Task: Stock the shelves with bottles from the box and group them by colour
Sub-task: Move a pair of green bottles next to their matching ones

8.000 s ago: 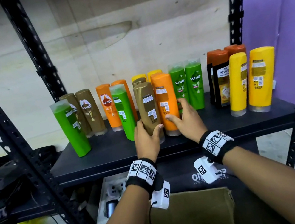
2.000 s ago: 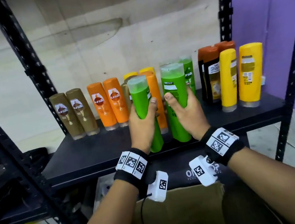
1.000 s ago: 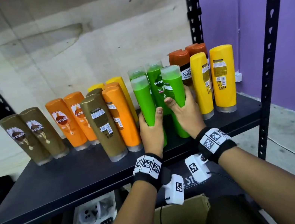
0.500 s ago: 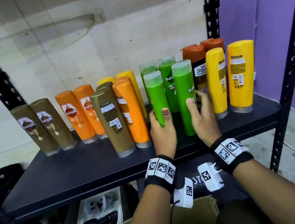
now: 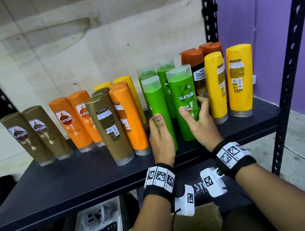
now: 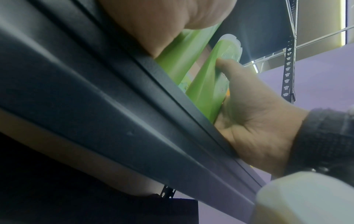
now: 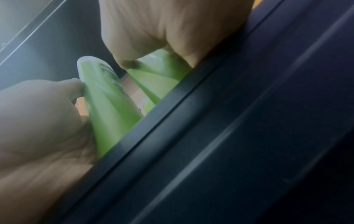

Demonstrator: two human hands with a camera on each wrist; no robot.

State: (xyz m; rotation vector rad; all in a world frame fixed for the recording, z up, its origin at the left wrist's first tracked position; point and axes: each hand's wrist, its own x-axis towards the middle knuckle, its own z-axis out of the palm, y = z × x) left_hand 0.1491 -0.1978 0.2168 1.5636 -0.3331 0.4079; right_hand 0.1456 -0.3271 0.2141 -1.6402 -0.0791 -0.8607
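Two green Sunsilk bottles with clear caps stand upright on the black shelf (image 5: 77, 181), side by side, just ahead of the wrists. The left hand (image 5: 160, 136) curls around the left green bottle (image 5: 156, 102), thumb pressed on its front. The right hand (image 5: 200, 125) is loosening off the right green bottle (image 5: 183, 93): thumb touching the label, fingers spread and half-curled beside it. Two more green bottles (image 5: 165, 76) stand directly behind. A cardboard box (image 5: 198, 227) sits below the forearms.

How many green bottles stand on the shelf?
4: front-left green bottle by the left hand, front-right one by the right hand, two behind. More may be hidden.
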